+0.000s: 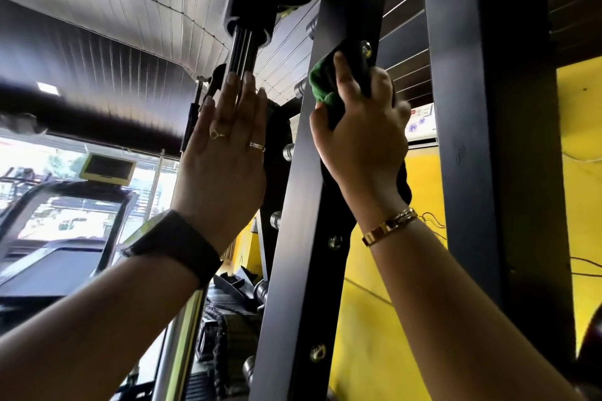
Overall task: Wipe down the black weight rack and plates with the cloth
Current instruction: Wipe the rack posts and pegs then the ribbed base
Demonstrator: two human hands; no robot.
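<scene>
Currently, by my reading: wiping the upper run of the black painted steel rack upright (293,205). Right hand (361,140): fingers curled round the upright, pinning the crumpled green microfibre cloth (321,85) beside a bolt. Left hand (224,153): flat, fingers straight, before the chrome guide rods (242,52), contact unclear. Next, I judge: a firm slide along the bar.
</scene>
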